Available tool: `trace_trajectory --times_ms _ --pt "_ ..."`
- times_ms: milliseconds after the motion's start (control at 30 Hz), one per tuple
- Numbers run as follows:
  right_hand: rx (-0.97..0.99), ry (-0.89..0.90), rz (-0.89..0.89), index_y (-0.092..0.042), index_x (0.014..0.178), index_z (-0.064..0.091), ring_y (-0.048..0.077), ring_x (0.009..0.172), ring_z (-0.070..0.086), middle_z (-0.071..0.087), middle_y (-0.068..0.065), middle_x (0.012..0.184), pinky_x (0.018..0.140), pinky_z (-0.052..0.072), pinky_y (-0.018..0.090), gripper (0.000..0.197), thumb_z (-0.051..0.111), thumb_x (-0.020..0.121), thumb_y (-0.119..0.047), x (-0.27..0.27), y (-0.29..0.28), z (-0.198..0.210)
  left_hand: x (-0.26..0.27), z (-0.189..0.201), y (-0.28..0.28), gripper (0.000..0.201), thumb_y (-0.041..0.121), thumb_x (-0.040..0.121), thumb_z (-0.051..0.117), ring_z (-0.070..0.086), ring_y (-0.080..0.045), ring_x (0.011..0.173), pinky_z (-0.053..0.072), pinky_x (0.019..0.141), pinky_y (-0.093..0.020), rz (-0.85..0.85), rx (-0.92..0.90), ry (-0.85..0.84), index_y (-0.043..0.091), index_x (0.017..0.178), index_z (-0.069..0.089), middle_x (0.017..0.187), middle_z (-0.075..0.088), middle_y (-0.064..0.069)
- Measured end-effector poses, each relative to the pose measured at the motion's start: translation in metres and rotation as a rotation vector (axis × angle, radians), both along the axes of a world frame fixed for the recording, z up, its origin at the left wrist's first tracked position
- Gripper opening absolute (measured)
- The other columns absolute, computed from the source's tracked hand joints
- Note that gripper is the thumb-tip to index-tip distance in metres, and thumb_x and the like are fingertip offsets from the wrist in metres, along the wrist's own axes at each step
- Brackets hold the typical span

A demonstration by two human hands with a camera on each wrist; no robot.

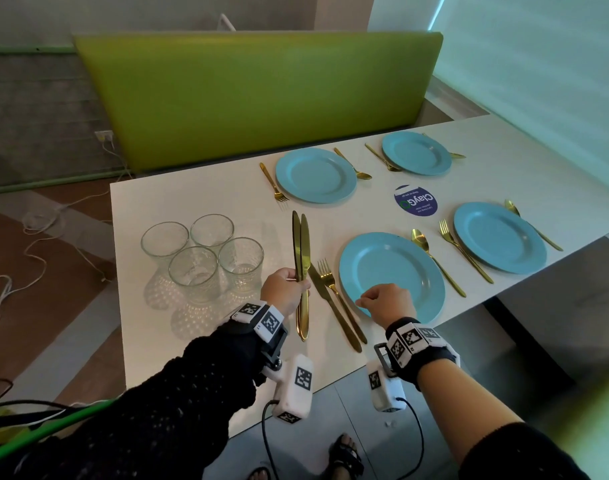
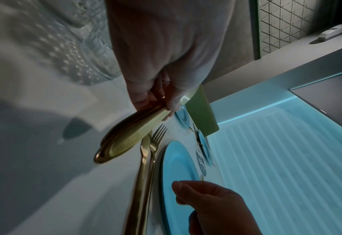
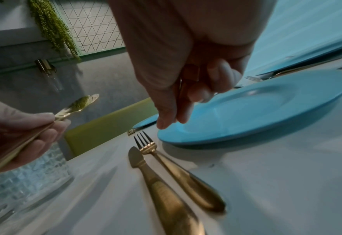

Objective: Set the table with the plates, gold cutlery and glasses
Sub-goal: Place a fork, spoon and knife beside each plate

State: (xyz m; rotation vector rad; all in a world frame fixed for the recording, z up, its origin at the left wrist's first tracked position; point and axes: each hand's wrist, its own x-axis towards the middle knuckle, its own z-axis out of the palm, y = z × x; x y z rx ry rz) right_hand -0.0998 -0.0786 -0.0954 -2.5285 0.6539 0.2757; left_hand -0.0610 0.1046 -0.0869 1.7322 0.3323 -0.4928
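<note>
1. Head view: the left hand (image 1: 285, 289) grips a bundle of gold knives (image 1: 301, 271), blades up, above the white surface (image 1: 199, 341). One laid knife (image 1: 334, 306) lies beside the fork (image 1: 341, 303), just left of the near plate (image 1: 391, 275). The right hand (image 1: 388, 303), loosely curled and holding nothing, hovers over that plate's near rim. The other three plates show a fork and spoon only, so it seems best to draw one knife from the bundle at a time and lay it parallel to each fork. Four glasses (image 1: 202, 258) wait clustered at the left.
2. Left wrist view: fingers wrap the handles; how many knives are held is hard to count, and blur smears the glasses.
3. Right wrist view: the fingers fold inward, empty. Far plates are cut off.
</note>
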Motion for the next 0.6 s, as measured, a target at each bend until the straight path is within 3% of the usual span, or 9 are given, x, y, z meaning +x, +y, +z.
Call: trace_trajectory --times_ms 100,167,200,267,333,400,467,533,600 --pt "0.043 -0.021 0.04 -0.014 0.092 0.073 0.01 0.08 0.057 0.071 0.0 0.098 0.075 0.047 0.021 0.016 0.064 0.087 -0.027 0.0 0.0 0.008 0.001 0.001 -0.007 0.02 0.015 0.087 0.063 0.064 -0.026 0.102 0.05 0.098 -0.043 -0.003 -0.027 0.002 0.013 0.107 0.062 0.103 0.069 -0.009" --pt "0.088 -0.048 0.063 -0.014 0.092 0.073 0.011 0.077 0.058 0.071 0.001 0.095 0.076 0.05 0.021 0.018 0.065 0.086 -0.03 0.001 0.003 0.017 0.001 0.004 -0.014 0.015 0.012 0.084 0.066 0.066 -0.029 0.1 0.051 0.096 -0.044 -0.013 -0.073 0.012 0.014 0.099 0.063 0.105 0.069 -0.013" --pt "0.126 -0.064 0.065 -0.014 0.093 0.073 0.011 0.071 0.058 0.071 0.001 0.093 0.073 0.052 0.019 0.02 0.065 0.086 -0.031 0.003 0.004 0.024 0.002 0.005 -0.018 0.011 0.01 0.083 0.067 0.067 -0.03 0.099 0.052 0.094 -0.045 -0.023 -0.099 0.016 0.014 0.092 0.063 0.104 0.07 -0.015" --pt "0.211 -0.078 0.061 -0.013 0.094 0.072 0.009 0.056 0.056 0.069 -0.001 0.086 0.053 0.048 0.01 0.023 0.063 0.088 -0.034 0.006 0.005 0.036 0.004 0.009 -0.029 0.009 0.006 0.081 0.068 0.068 -0.032 0.091 0.054 0.09 -0.047 -0.046 -0.15 0.017 0.014 0.084 0.064 0.097 0.071 -0.016" --pt "0.281 -0.064 0.065 -0.014 0.094 0.07 0.007 0.051 0.056 0.068 -0.002 0.084 0.043 0.042 0.012 0.026 0.057 0.091 -0.036 0.009 0.004 0.048 0.007 0.014 -0.041 0.009 0.006 0.081 0.069 0.065 -0.027 0.075 0.058 0.074 -0.039 -0.076 -0.197 0.008 0.009 0.089 0.066 0.085 0.069 -0.012" --pt "0.375 -0.043 0.049 -0.017 0.084 0.066 0.008 0.052 0.057 0.066 -0.004 0.08 0.045 0.043 0.017 0.023 0.054 0.093 -0.034 0.013 -0.003 0.056 0.01 0.021 -0.055 0.007 0.006 0.084 0.066 0.06 -0.019 0.063 0.05 0.053 -0.025 -0.117 -0.234 0.011 0.01 0.088 0.063 0.076 0.065 -0.007" --pt "0.497 -0.044 -0.005 -0.02 0.076 0.064 0.01 0.053 0.058 0.065 -0.004 0.076 0.046 0.044 0.019 0.023 0.053 0.094 -0.027 0.017 -0.015 0.06 0.013 0.026 -0.071 0.009 0.003 0.085 0.065 0.061 -0.016 0.066 0.049 0.055 -0.023 -0.171 -0.282 0.026 0.01 0.088 0.06 0.079 0.065 -0.007" --pt "0.619 -0.066 -0.078 -0.018 0.078 0.065 0.012 0.052 0.056 0.066 -0.001 0.075 0.045 0.042 0.019 0.019 0.054 0.093 -0.022 0.022 -0.031 0.063 0.019 0.03 -0.087 0.015 -0.001 0.084 0.064 0.064 -0.018 0.072 0.053 0.062 -0.025 -0.224 -0.321 0.027 0.007 0.095 0.059 0.084 0.066 -0.008" --pt "0.694 -0.09 -0.119 -0.013 0.082 0.066 0.012 0.053 0.055 0.066 0.001 0.073 0.044 0.041 0.018 0.015 0.056 0.092 -0.019 0.027 -0.048 0.067 0.027 0.032 -0.103 0.015 -0.005 0.083 0.063 0.064 -0.019 0.074 0.053 0.065 -0.026 -0.257 -0.34 0.023 0.007 0.092 0.058 0.085 0.065 -0.009"
